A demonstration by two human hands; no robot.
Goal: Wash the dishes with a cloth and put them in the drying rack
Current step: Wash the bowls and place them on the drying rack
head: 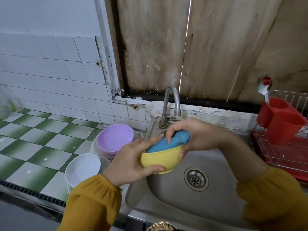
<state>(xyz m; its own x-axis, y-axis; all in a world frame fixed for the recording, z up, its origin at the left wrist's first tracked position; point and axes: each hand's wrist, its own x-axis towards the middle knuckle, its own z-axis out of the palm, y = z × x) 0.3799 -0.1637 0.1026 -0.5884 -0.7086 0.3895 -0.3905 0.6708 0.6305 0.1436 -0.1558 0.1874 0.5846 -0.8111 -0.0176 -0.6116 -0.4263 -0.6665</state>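
A yellow bowl is held over the steel sink, tilted toward me. My left hand grips its left side, thumb under the base and fingers along the rim. A blue cloth fills the bowl's inside. My right hand holds the cloth bunched in its curled fingers, with the thumb down the bowl's outer right wall. On the counter to the left stand a purple bowl on stacked plates and a white bowl. The red wire drying rack is at the right.
A curved tap rises behind the sink, with no water seen running. The drain lies below the bowl. A red cutlery holder with a spoon sits in the rack. The green and white tiled counter spreads left.
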